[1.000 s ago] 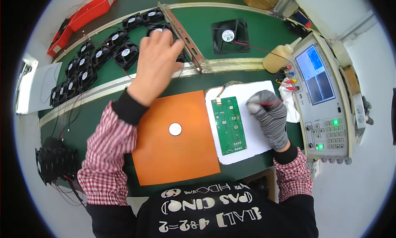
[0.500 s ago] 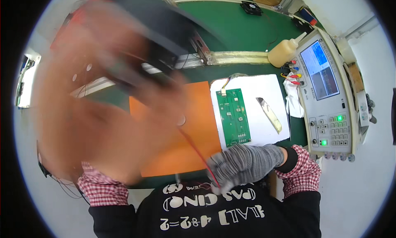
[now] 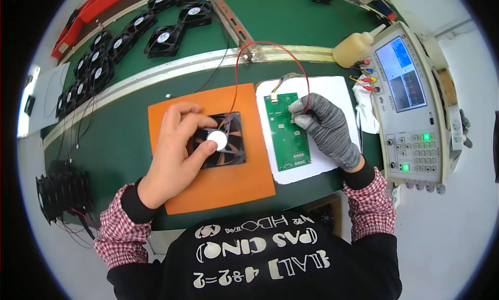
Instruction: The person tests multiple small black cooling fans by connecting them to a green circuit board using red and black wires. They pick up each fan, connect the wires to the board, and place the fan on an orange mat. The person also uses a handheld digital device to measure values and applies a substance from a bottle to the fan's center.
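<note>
A square black cooling fan (image 3: 236,144) with a round white label lies on an orange mat (image 3: 228,188). My bare left hand (image 3: 179,144) grips its left side, thumb on the label and fingers curled over the frame. A red wire (image 3: 275,43) rises from the fan and arches over to my right hand (image 3: 327,126), which wears a grey knitted glove. Thumb and fingertips pinch the wire's end; the glove hides the tip. Beneath and beside that hand is a green circuit board (image 3: 283,136) on a white board (image 3: 265,100), with a white connector (image 3: 274,97) at its upper corner.
Several black fans (image 3: 122,45) stand in rows behind a metal rail (image 3: 150,74). More fans are stacked (image 3: 65,193) at the left edge. On the right are a test instrument (image 3: 410,118) with a lit screen, a yellowish squeeze bottle (image 3: 353,50) and a white cloth (image 3: 368,110).
My left hand, blurred and raised before, has come down onto the fan on the orange mat. My right hand has moved from near my shirt up over the circuit board with the red wire.
</note>
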### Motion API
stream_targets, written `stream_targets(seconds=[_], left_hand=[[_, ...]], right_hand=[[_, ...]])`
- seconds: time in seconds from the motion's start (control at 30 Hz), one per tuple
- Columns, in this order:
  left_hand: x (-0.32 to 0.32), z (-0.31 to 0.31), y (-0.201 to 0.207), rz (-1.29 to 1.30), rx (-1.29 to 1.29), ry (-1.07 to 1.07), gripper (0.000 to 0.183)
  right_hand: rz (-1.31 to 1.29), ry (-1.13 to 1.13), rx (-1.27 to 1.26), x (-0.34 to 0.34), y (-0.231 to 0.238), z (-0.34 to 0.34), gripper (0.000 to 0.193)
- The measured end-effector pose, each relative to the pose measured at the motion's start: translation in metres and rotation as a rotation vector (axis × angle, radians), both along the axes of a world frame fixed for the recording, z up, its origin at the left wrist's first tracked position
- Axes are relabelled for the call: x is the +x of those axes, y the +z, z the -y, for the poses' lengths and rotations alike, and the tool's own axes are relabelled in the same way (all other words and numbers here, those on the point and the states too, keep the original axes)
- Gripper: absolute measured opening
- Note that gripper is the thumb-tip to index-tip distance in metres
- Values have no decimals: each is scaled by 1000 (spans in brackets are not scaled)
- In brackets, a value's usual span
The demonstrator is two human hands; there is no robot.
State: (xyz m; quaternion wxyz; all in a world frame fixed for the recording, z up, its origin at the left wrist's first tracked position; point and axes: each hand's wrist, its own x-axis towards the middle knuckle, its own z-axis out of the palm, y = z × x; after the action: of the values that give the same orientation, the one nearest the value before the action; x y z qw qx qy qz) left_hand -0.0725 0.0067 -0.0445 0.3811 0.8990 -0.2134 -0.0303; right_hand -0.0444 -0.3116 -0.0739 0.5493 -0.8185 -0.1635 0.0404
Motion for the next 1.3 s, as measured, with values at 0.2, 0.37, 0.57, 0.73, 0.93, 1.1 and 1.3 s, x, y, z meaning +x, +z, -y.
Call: stream_targets(seconds=[0.2,0.37,0.57,0.73,0.93,1.1,1.3], left_hand=[[3,-2,-6,75,2,-131,108],[5,5,-9,131,159,-136,109],[5,9,-15,282,68,-130,103],[-18,-8,33,1083,479,-217,93],[-33,-7,85,345,-217,-257,73],[-13,2,87,833,42,-332,78],[138,37,27,899,175,282,84]], right_hand=[[302,58,-212,5,-3,-2,6],[333,-15,-272,4,-7,-6,17],[181,-44,-260,1,-2,-7,19],[252,-23,-220,2,-3,-1,17],[316,-20,-255,3,-8,-1,20],[429,30,-308,3,1,-10,17],[465,-164,-93,-3,-3,3,14]])
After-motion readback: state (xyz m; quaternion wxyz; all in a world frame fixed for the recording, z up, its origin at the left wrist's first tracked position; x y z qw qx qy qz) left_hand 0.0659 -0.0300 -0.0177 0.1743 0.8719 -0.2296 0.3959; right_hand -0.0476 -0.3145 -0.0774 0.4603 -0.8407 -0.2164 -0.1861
